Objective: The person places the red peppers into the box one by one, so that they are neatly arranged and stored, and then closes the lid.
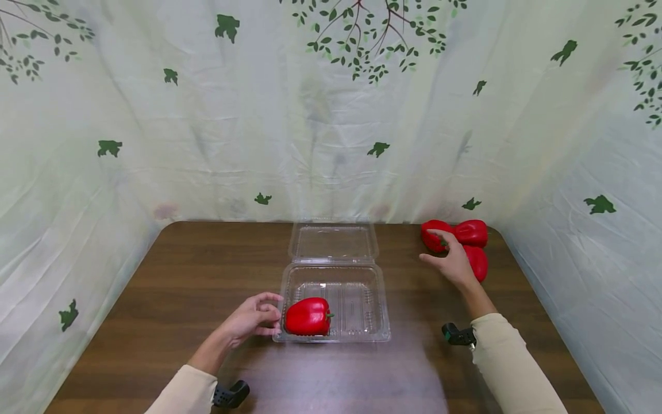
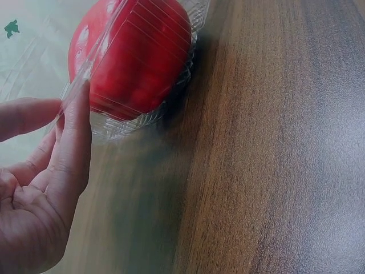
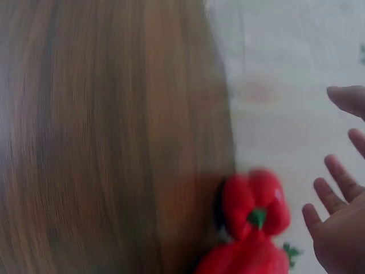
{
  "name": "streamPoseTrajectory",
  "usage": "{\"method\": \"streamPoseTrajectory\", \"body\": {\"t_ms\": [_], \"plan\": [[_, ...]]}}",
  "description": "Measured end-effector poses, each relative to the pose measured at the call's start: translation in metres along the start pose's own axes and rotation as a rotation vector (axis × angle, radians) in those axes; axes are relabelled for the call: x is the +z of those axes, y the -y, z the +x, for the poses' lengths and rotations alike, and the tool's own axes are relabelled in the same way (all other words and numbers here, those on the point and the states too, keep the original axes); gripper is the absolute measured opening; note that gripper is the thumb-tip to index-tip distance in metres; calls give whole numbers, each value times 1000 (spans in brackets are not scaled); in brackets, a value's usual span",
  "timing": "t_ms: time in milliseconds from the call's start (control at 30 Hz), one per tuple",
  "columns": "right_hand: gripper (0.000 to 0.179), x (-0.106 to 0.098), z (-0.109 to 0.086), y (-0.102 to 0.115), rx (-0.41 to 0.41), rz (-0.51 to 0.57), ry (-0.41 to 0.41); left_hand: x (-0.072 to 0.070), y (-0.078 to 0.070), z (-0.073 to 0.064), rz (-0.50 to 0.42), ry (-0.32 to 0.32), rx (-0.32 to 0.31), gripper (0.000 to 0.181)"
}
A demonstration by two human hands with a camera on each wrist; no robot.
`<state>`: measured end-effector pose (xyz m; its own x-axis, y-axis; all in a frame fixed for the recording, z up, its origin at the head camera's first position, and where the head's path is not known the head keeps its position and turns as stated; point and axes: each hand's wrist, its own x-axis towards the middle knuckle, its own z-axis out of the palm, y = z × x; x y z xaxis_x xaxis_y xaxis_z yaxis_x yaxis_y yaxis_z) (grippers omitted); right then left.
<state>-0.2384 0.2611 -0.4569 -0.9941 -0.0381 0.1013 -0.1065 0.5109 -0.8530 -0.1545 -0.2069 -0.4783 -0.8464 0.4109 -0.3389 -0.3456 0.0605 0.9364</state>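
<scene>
A pale curtain printed with leaves hangs behind and beside the clear plastic container, the landmark here (image 1: 248, 115). A brown wooden table (image 1: 196, 287) lies under the clear plastic container (image 1: 357, 305), whose lid (image 1: 333, 242) is open on its far side. Three red peppers (image 1: 472, 232) sit together beyond the container, to its right. Near them, right of the container, the right hand (image 1: 451, 261) hovers, thumb and fingers spread apart. At the container's left edge, the left hand (image 1: 253, 317) pinches the rim between thumb and fingers. One red pepper (image 1: 307, 316) lies inside the container, at its near left.

Draped booth — leaf-print sheeting (image 1: 320, 121) behind table (image 1: 207, 270).
</scene>
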Motion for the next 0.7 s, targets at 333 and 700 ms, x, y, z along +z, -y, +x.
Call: {"method": "streamPoseTrajectory", "body": {"t_ms": [333, 700], "plan": [[72, -37, 1, -28, 90, -138, -88, 1, 0, -1, 0, -5, -5, 46], [55, -55, 1, -50, 35, -319, -7, 1, -2, -2, -5, -6, -10, 46]]}}
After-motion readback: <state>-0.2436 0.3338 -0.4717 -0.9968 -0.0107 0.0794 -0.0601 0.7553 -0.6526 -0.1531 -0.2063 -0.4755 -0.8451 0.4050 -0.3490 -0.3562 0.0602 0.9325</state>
